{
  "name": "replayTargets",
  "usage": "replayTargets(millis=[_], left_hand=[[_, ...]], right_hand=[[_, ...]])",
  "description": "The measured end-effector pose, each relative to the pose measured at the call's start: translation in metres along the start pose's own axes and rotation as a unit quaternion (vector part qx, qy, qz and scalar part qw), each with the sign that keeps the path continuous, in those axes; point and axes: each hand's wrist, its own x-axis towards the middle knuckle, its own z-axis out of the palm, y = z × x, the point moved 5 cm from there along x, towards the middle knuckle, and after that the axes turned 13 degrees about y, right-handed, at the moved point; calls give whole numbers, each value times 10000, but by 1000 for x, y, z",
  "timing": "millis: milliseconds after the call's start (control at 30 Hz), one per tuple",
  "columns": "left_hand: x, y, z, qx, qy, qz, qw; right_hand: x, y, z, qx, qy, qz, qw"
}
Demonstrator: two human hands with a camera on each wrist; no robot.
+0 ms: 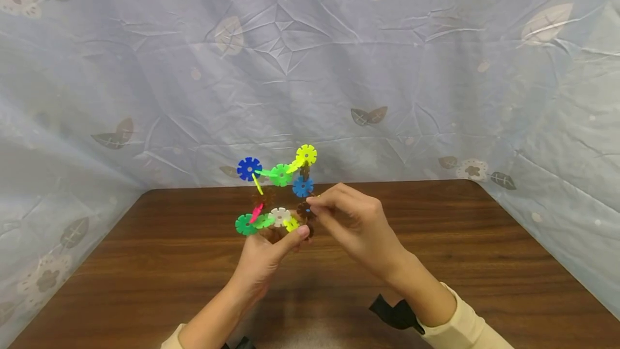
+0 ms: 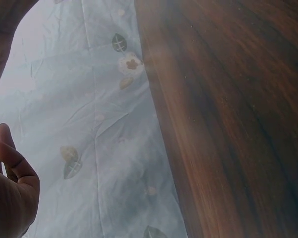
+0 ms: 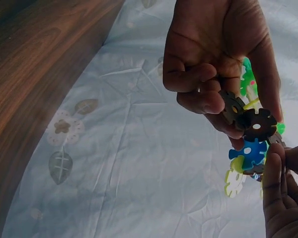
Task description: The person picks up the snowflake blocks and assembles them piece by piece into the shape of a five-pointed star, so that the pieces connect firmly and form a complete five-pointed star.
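A ring of linked notched plastic discs is held up above the table. Its dark blue disc (image 1: 249, 169) sits at the upper left, and a yellow disc (image 1: 307, 154) tops the right side. My left hand (image 1: 261, 260) grips the bottom of the ring, thumb laid over it near a small yellow disc (image 1: 291, 223) and a white disc (image 1: 280, 216). On the right side, below the lighter blue disc (image 1: 302, 186), my right hand (image 1: 360, 222) pinches at the ring with thumb and forefinger. Dark brown discs (image 3: 259, 125) show between the hands in the right wrist view; the fingers partly hide them.
A dark wood-grain table (image 1: 169, 263) lies beneath both hands. Pale curtain cloth (image 1: 290, 96) with leaf and flower prints hangs behind it and along both sides. A black strap (image 1: 394, 311) hangs by the right cuff.
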Motion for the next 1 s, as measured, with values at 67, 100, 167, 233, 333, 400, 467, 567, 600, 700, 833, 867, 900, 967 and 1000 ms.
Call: replayTargets(millis=[67, 100, 167, 233, 333, 400, 467, 567, 600, 700, 833, 867, 900, 967, 1000], left_hand=[[0, 0, 1, -66, -71, 83, 9999], [0, 0, 1, -101, -101, 122, 9998], [0, 0, 2, -152, -122, 148, 9997], [0, -1, 2, -191, -98, 119, 9997], [-1, -1, 1, -257, -42, 99, 9996], [-1, -1, 1, -319, -25, 114, 9994], [-1, -1, 1, -354, -27, 142, 9993], [-1, 0, 1, -316, -32, 175, 9993], [-2, 0, 1, -302, -42, 175, 9994], [-2, -1, 2, -273, -65, 139, 9995], [-2, -1, 2, -307, -55, 45, 9995], [-2, -1, 2, -315, -51, 33, 9995], [-2, -1, 2, -317, -42, 19, 9995], [-2, -1, 2, -332, -43, 41, 9994], [-2, -1, 3, -339, -52, 67, 9994]], right_hand=[[0, 0, -1, 32, 4, 130, 9999], [0, 0, -1, 47, 1, 193, 9998], [-1, 1, -2, 74, -8, 308, 9995], [-2, 2, -1, 95, 4, 413, 9991], [-3, 4, 0, 149, 72, 519, 9985], [-4, 5, 0, 215, 127, 572, 9981], [-5, 6, 1, 261, 160, 566, 9979], [-5, 5, 0, 257, 110, 550, 9981], [-5, 5, 0, 226, 83, 518, 9984], [-4, 2, 0, 74, -13, 286, 9996], [-3, -1, 0, -65, -106, -58, 9999], [-3, -2, 0, -72, -137, -107, 9998], [-3, -2, 0, -67, -175, -138, 9997], [-2, -2, -1, -40, -249, -163, 9995], [-2, -1, -1, -13, -287, -153, 9995]])
